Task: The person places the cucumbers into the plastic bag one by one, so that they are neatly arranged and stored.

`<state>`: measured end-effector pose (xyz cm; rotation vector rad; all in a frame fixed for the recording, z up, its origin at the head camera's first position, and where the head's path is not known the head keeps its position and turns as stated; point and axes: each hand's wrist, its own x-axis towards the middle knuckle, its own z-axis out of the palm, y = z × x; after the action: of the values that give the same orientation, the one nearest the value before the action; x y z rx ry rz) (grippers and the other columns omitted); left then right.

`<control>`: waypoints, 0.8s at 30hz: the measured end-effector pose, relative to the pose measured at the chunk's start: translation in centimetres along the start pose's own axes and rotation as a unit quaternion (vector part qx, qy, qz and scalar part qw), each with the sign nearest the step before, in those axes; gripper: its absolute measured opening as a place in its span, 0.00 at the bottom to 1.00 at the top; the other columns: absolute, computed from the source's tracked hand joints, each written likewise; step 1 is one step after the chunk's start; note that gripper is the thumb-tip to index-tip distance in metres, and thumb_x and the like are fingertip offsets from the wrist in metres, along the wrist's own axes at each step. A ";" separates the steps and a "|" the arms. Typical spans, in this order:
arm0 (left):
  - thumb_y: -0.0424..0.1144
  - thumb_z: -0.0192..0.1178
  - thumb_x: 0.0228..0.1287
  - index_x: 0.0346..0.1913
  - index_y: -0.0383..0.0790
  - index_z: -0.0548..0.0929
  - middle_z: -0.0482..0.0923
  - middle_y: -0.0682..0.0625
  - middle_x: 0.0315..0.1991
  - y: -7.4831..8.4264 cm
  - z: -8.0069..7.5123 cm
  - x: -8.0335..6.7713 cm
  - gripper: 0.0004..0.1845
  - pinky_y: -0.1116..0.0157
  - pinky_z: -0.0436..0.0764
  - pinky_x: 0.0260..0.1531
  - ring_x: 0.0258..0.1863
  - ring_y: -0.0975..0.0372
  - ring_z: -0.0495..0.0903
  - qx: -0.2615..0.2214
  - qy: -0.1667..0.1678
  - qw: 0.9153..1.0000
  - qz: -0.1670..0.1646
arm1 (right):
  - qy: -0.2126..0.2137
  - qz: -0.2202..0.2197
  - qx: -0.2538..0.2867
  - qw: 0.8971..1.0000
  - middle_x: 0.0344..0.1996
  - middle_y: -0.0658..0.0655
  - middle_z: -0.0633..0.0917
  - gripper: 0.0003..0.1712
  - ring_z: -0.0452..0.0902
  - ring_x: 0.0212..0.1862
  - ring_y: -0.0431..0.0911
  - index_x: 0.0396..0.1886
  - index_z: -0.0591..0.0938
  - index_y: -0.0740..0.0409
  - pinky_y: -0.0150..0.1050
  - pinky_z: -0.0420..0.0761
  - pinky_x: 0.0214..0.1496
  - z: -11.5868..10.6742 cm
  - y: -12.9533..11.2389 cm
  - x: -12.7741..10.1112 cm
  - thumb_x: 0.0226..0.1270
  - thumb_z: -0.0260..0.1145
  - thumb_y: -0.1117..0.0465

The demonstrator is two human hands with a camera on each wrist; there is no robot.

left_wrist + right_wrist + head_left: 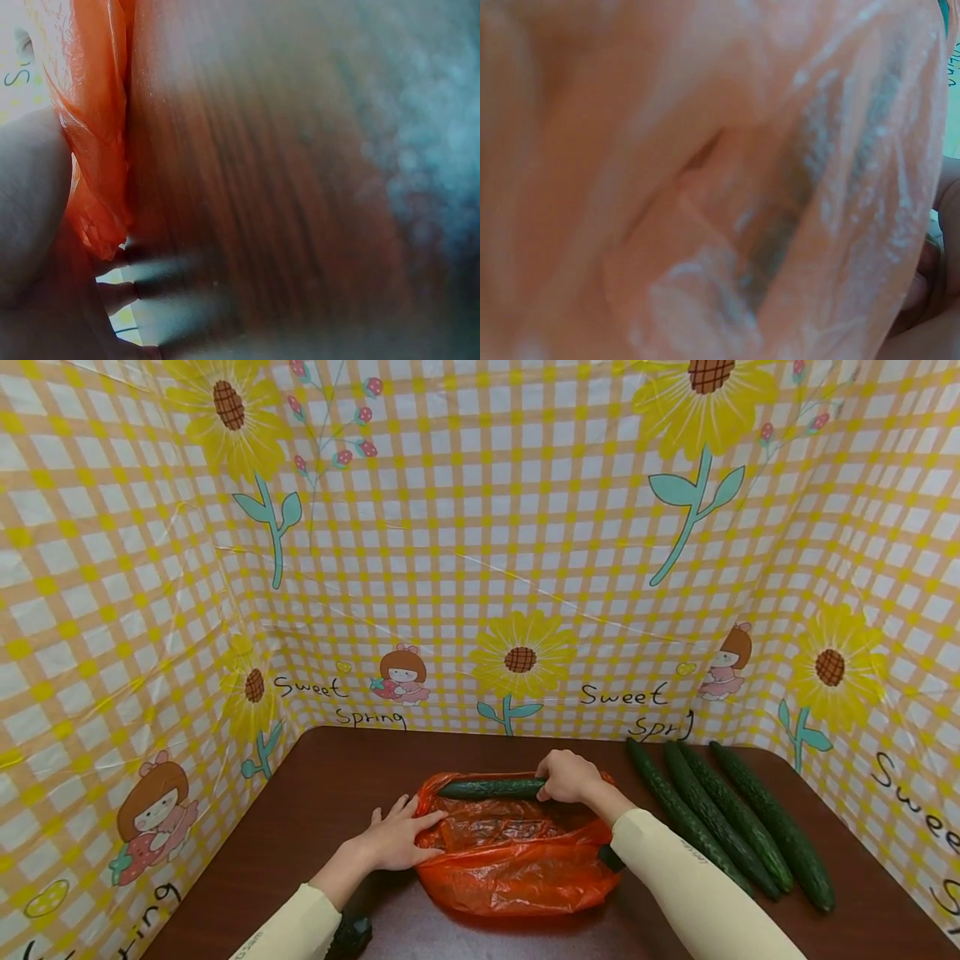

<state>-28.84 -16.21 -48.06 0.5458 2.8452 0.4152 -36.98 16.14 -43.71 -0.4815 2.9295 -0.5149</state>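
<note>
An orange-red plastic bag (pixel 517 881) lies on the table with its mouth spread wide. Inside that mouth, along the far rim, a dark green cucumber (pixel 487 789) lies sideways. My right hand (pixel 570 775) grips the cucumber by its right end. At the bag's left edge my left hand (pixel 393 839) rests with spread fingers, its thumb against the plastic. In the left wrist view the bag (pixel 90 112) hangs beside the thumb. Blurred, crinkled plastic (pixel 832 225) fills most of the right wrist view, with dark shapes showing through it.
Several cucumbers (pixel 731 810) lie side by side at the right of the brown table (pixel 337 777). Checked, flower-printed cloth (pixel 450 568) walls the table at the back and both sides. Black wrist-worn devices sit at each wrist, partly hidden.
</note>
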 end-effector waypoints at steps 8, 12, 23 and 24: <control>0.63 0.60 0.65 0.75 0.59 0.69 0.53 0.38 0.79 0.0 0.0 0.0 0.37 0.27 0.48 0.67 0.79 0.41 0.48 -0.002 0.001 1.000 0.000 | 0.003 0.010 -0.003 1.000 0.52 0.58 0.87 0.21 0.84 0.48 0.57 0.53 0.88 0.56 0.56 0.83 0.45 -0.1 0.0 0.0 0.58 0.77 0.58; 0.63 0.61 0.66 0.75 0.60 0.69 0.53 0.38 0.79 0.0 0.1 -0.1 0.36 0.27 0.48 0.67 0.79 0.41 0.48 -0.005 -0.003 1.000 -0.001 | 0.001 0.012 -0.014 1.000 0.53 0.58 0.87 0.22 0.84 0.49 0.57 0.54 0.87 0.56 0.55 0.83 0.46 0.2 0.0 0.0 0.60 0.77 0.57; 0.62 0.61 0.66 0.75 0.59 0.69 0.52 0.38 0.80 0.1 -0.1 -0.2 0.36 0.27 0.46 0.67 0.79 0.40 0.47 -0.014 -0.006 1.000 0.001 | -0.004 0.024 -0.033 0.999 0.53 0.59 0.86 0.22 0.83 0.50 0.59 0.55 0.87 0.56 0.57 0.83 0.47 0.3 0.3 0.0 0.61 0.76 0.58; 0.62 0.61 0.66 0.75 0.59 0.69 0.52 0.38 0.80 0.1 -0.1 -0.2 0.36 0.27 0.46 0.67 0.79 0.40 0.47 -0.013 -0.005 1.000 0.001 | -0.004 0.025 -0.035 0.999 0.53 0.59 0.87 0.22 0.84 0.49 0.58 0.55 0.87 0.56 0.57 0.83 0.47 0.1 0.4 0.0 0.60 0.76 0.58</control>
<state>-28.66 -16.22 -47.85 0.5450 2.8251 0.4484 -37.09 16.42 -43.98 -0.4165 2.9525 -0.4038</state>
